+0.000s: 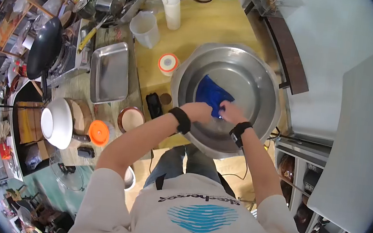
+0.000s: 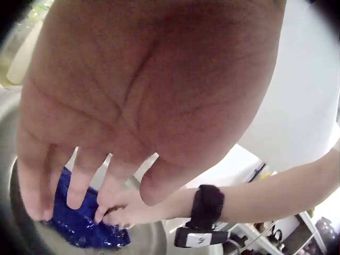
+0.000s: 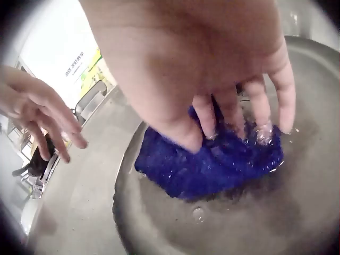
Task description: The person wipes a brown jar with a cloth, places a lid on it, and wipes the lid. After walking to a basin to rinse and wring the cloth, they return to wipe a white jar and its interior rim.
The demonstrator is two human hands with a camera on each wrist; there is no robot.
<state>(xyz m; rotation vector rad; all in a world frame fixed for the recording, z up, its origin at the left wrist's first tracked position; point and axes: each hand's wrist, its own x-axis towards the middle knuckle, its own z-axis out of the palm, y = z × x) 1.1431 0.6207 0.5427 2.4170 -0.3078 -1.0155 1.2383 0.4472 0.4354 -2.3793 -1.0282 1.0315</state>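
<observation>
A white T-shirt (image 1: 145, 223) with dark lettering and a wavy blue print lies nearest the head camera, its soft fabric folding loosely around the person, whose 2 bare forearms reach over a wide metal basin (image 1: 268, 112). A blue cloth (image 1: 212, 93) lies in the basin's shallow water, left of its middle, glossy, crumpled and soaked through, with small bubbles around it. The left hand (image 1: 201, 112) has its grip released: the palm hangs over the cloth's near left side, fingers long and parted, apart from the fabric in the right wrist view. The right hand (image 1: 235, 113) does not clench either; its spread, fairly straight fingers dip into the wet folds and touch them, with the thumb on the near side, probably because spread fingers bear on more of the limp fabric. Each wrist wears a black strap, which seems to hold its camera. The basin's broad, smooth, flared wall probably serves to keep splashes off the yellow wooden table (image 1: 207, 21), and its place at the near edge brings it within easy reach. Just left of it stands a tub (image 1: 168, 63) with an orange ring on top; farther off are a translucent plastic jug (image 1: 145, 30) and a slim white pitcher (image 1: 172, 10), perhaps set there to leave the arms room.
</observation>
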